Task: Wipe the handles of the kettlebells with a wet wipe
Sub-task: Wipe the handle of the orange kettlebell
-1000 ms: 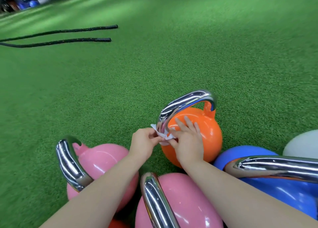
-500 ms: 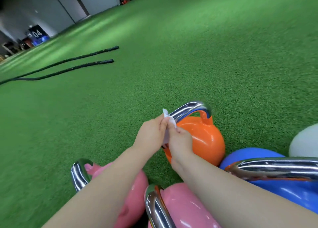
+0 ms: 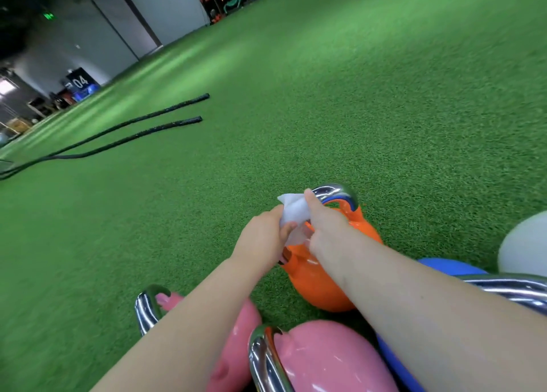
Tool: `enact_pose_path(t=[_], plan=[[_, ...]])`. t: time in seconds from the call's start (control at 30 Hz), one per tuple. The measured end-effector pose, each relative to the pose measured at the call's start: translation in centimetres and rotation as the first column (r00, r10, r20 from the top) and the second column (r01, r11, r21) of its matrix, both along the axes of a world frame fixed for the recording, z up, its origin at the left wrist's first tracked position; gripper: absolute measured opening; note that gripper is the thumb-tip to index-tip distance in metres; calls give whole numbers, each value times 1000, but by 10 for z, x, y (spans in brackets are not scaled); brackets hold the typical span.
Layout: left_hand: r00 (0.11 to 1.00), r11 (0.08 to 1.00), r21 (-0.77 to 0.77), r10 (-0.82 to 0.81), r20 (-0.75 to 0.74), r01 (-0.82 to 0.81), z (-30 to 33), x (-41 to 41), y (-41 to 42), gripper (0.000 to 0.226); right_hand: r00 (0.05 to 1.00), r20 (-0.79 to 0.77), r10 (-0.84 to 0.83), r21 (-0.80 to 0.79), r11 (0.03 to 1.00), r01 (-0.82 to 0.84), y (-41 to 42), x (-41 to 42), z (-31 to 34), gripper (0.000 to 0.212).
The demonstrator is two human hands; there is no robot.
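An orange kettlebell (image 3: 318,282) with a chrome handle (image 3: 340,191) stands on the green turf. A white wet wipe (image 3: 293,208) is wrapped over the near part of that handle. My left hand (image 3: 262,243) pinches the wipe from the left, and my right hand (image 3: 324,228) presses it from the right with the index finger stretched along the handle. Only the far bend of the handle shows past the wipe.
Two pink kettlebells (image 3: 331,362) with chrome handles (image 3: 266,359) sit close under my forearms. A blue kettlebell (image 3: 450,265) and a white one (image 3: 524,246) are at the right. Two black battle ropes (image 3: 124,131) lie on the turf at the left. Racks and a wall stand far back.
Both hands have slid the wipe up along the orange kettlebell's handle, from its lower left leg to the top. The camera has tilted up, showing more of the hall.
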State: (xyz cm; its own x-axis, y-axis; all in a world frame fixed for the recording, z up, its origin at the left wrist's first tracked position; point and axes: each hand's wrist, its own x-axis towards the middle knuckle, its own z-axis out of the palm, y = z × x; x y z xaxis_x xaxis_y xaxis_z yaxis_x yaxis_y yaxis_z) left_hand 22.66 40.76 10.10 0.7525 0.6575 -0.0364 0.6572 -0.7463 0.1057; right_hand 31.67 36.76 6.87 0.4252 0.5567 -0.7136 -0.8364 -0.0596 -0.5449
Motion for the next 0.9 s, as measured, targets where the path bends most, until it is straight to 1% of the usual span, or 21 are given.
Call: enact_pose_path(t=[0.07, 0.13, 0.2, 0.23, 0.27, 0.33, 0.4, 0.47, 0.5, 0.53, 0.57, 0.63, 0.7, 0.8, 0.83, 0.9], plan=[[999, 1000, -1, 15, -44, -15, 1, 4, -2, 30, 990, 81, 114, -15, 993, -113, -9, 13, 6, 35], [992, 999, 8, 46, -120, -46, -2, 14, -5, 38, 944, 194, 267, -111, 962, -249, -16, 27, 5, 37], [979, 993, 93, 88, -185, -72, -8, 27, -7, 39, 890, 250, 381, -205, 919, -335, -27, 39, 9, 41], [977, 986, 151, 92, -192, -63, -10, 34, -8, 38, 858, 298, 419, -252, 901, -353, -30, 45, 12, 45], [978, 977, 209, 85, -192, -44, -12, 41, -8, 35, 799, 373, 472, -326, 873, -363, -33, 53, 14, 48], [978, 953, 304, 51, -201, 13, -15, 55, -10, 31, 627, 546, 555, -479, 821, -310, -38, 70, 18, 52], [971, 925, 371, 12, -240, 80, -15, 69, -14, 32, 450, 646, 617, -554, 784, -280, -42, 82, 20, 43], [957, 901, 410, -14, -291, 138, -15, 84, -18, 35, 323, 710, 626, -567, 780, -265, -42, 91, 20, 32], [948, 895, 414, -28, -316, 165, -15, 92, -20, 35, 277, 740, 613, -563, 790, -243, -42, 95, 19, 32], [939, 892, 412, -38, -343, 187, -16, 99, -21, 34, 242, 768, 593, -550, 805, -224, -43, 98, 17, 33], [927, 890, 407, -47, -371, 207, -15, 104, -23, 35, 228, 791, 568, -530, 822, -210, -46, 100, 14, 32], [911, 888, 396, -56, -409, 233, -13, 106, -25, 42, 202, 819, 538, -504, 841, -196, -55, 103, 4, 24], [918, 903, 369, -61, -393, 218, -10, 97, -23, 48, 126, 807, 577, -544, 809, -224, -62, 103, -5, 17], [946, 941, 300, -57, -319, 158, -7, 73, -15, 46, 32, 802, 596, -566, 776, -276, -65, 105, -5, 25], [955, 951, 281, -44, -292, 130, -7, 63, -13, 45, 16, 811, 585, -557, 779, -289, -63, 106, -1, 25], [966, 965, 256, 9, -257, 59, -9, 41, -12, 47, 16, 818, 575, -542, 778, -317, -61, 108, 5, 22]])
